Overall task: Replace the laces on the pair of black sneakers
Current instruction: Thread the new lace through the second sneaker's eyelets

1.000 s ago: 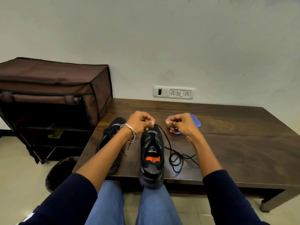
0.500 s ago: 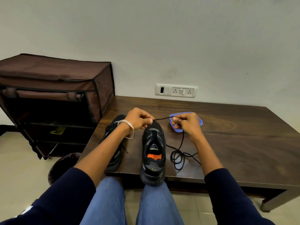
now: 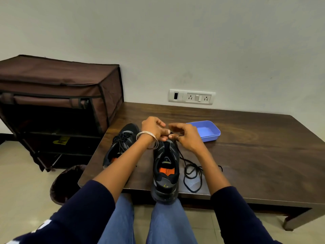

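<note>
Two black sneakers stand on the dark wooden table [image 3: 246, 155]. The left sneaker [image 3: 119, 145] is laced. The right sneaker [image 3: 166, 169] shows an orange insole, and its heel hangs over the table's front edge. A black lace [image 3: 191, 171] runs from its toe end down into a loose coil on the table to its right. My left hand [image 3: 154, 128], with bangles on the wrist, and my right hand [image 3: 186, 136] meet above the right sneaker's toe end. Both pinch the lace there, fingertips almost touching.
A shallow blue plastic tray [image 3: 205, 131] lies on the table just beyond my right hand. A brown fabric shoe rack [image 3: 58, 106] stands left of the table, with a dark bin [image 3: 65, 184] on the floor before it. A wall socket panel [image 3: 191, 96] sits behind.
My right hand has moved left, back to my left hand; the stretch of lace held taut between them half a second ago is gone. The view has shifted slightly.
</note>
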Available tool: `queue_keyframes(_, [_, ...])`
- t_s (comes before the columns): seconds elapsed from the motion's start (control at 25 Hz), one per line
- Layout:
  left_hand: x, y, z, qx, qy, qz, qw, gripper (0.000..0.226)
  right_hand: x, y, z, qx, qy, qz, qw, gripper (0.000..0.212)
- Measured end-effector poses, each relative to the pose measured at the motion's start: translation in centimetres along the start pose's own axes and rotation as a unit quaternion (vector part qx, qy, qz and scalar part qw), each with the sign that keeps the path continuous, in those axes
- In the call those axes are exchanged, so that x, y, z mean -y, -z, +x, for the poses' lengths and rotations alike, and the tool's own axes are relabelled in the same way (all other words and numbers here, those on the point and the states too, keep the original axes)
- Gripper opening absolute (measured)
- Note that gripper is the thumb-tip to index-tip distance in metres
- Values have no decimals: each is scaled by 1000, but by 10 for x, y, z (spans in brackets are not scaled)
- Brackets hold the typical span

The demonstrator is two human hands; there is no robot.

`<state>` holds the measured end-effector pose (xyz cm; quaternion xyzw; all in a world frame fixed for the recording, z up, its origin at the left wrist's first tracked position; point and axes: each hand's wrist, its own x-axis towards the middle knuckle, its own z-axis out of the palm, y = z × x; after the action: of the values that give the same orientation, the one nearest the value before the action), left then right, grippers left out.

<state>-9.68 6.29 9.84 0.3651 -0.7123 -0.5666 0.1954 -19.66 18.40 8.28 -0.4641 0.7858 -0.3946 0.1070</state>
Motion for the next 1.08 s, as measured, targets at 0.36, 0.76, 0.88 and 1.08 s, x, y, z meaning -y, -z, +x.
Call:
queue_keyframes(0.36, [58, -8, 32, -15, 50, 97, 994, 33, -44, -39, 16, -84, -127, 46, 987, 4])
queue_keyframes(0.76, [80, -23, 10, -1, 44, 134, 990, 53, -38, -75, 40, 16, -189, -164, 968, 14])
queue_keyframes(0.88, [85, -22, 7, -1, 36, 98, 994, 51, -37, -82, 34, 10, -205, -163, 965, 13])
queue_keyframes(1.08, [90, -15, 12, 20, 45, 71, 996, 47, -36, -85, 29, 19, -233, -156, 960, 16])
